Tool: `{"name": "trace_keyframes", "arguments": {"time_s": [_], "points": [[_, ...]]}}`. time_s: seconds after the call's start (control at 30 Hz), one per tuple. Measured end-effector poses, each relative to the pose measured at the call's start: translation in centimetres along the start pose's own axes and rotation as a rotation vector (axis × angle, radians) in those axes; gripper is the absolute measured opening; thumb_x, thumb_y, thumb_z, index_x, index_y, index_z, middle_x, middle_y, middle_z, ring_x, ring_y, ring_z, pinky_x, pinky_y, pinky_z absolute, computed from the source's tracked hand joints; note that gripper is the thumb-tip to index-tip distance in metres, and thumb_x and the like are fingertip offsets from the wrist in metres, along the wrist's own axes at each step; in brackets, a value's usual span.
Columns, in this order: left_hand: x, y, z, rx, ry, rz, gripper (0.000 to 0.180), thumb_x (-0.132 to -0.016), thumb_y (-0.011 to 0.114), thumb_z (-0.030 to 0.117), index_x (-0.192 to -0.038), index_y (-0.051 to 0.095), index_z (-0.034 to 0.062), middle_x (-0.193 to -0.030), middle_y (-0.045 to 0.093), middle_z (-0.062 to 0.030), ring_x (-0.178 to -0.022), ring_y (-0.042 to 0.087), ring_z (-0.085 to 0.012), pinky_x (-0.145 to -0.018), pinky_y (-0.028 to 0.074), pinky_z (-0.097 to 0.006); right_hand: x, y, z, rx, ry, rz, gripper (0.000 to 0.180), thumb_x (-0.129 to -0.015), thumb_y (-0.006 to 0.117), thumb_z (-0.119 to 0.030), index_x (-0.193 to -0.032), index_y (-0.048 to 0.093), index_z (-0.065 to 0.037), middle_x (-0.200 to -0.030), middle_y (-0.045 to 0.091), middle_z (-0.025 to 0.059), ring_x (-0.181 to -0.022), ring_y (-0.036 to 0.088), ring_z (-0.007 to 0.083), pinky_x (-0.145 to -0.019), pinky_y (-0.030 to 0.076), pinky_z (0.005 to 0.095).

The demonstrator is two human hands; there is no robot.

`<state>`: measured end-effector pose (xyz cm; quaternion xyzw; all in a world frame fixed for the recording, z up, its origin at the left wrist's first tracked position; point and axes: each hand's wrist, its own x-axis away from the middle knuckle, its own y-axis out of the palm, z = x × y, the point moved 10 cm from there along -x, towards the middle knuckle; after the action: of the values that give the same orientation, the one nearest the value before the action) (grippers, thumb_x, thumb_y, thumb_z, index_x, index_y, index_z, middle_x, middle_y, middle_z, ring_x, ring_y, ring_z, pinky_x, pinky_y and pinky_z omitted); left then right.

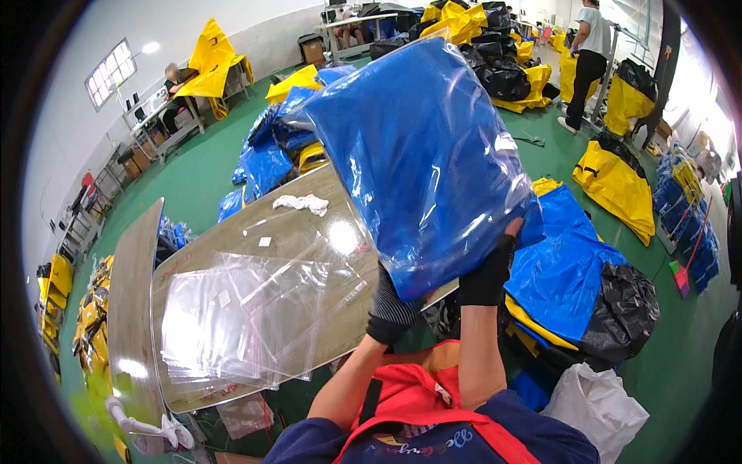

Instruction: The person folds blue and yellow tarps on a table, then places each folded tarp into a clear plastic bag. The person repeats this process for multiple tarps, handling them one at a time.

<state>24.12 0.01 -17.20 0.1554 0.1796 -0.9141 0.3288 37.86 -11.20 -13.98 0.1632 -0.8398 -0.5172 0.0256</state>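
In front of me I hold up a clear plastic bag with a folded blue sheet (421,147) inside, tilted above the table's right end. My left hand (393,306), in a grey and black glove, grips its lower left corner, with the fingers mostly hidden behind it. My right hand (490,267), in a black glove with bare fingertips, closes on the lower right edge. Left of the bag, several flat clear plastic bags (232,317) lie overlapping on the wood-patterned table (325,185). A crumpled white cloth (301,204) and a small white square (265,241) lie behind them.
Blue packed bundles (267,162) are heaped beyond the table. To my right is a pile of blue, yellow and black sheets (556,263), with a white sack (597,410) nearer me. A person (591,62) stands at the far right; another (174,93) sits far left.
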Motion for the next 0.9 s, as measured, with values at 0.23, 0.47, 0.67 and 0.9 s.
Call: {"name": "trace_keyframes", "arguments": {"time_s": [0.23, 0.47, 0.67, 0.9], "points": [[0.0, 0.3, -2.1, 0.420, -0.227, -0.175, 0.087, -0.067, 0.083, 0.034, -0.135, 0.038, 0.0015, -0.121, 0.056, -0.0130, -0.113, 0.052, -0.0230, -0.099, 0.041, -0.036, 0.8, -1.7, 1.0, 0.165, 0.053, 0.028, 0.081, -0.087, 0.052, -0.059, -0.143, 0.024, -0.008, -0.145, 0.029, 0.0130, -0.130, 0.034, 0.0299, -0.106, 0.032, 0.0450], [1.2, 2.2, -6.5, 0.759, -0.342, 0.000, 0.051, -0.073, 0.079, 0.026, -0.114, 0.057, 0.0023, -0.101, 0.063, -0.0074, -0.091, 0.060, -0.0173, -0.081, 0.049, -0.033, 1.1, -1.2, 1.4, 0.200, -0.051, -0.008, 0.080, -0.086, 0.051, -0.060, -0.140, 0.028, -0.006, -0.141, 0.035, 0.0126, -0.126, 0.038, 0.0283, -0.105, 0.033, 0.0433], [4.9, 6.5, -4.1, 0.162, -0.267, -0.200, 0.025, -0.082, 0.070, 0.028, -0.092, 0.065, 0.0047, -0.079, 0.066, -0.0104, -0.069, 0.063, -0.0233, -0.063, 0.049, -0.035, -1.0, 1.4, -3.4, 0.669, -0.584, -0.108, 0.054, -0.077, 0.077, -0.027, -0.120, 0.055, -0.003, -0.112, 0.062, 0.0098, -0.096, 0.061, 0.0243, -0.086, 0.049, 0.0373], [-2.8, -7.8, 21.0, -0.694, 0.973, 0.295, 0.084, -0.055, 0.081, 0.051, -0.123, 0.055, 0.0086, -0.090, 0.065, -0.0159, -0.086, 0.063, -0.0366, -0.077, 0.048, -0.046, 2.0, 10.2, -7.7, 1.056, -0.822, -0.901, 0.045, -0.063, 0.081, -0.017, -0.105, 0.065, -0.011, -0.095, 0.064, 0.0119, -0.082, 0.065, 0.0267, -0.072, 0.052, 0.0352]]}}
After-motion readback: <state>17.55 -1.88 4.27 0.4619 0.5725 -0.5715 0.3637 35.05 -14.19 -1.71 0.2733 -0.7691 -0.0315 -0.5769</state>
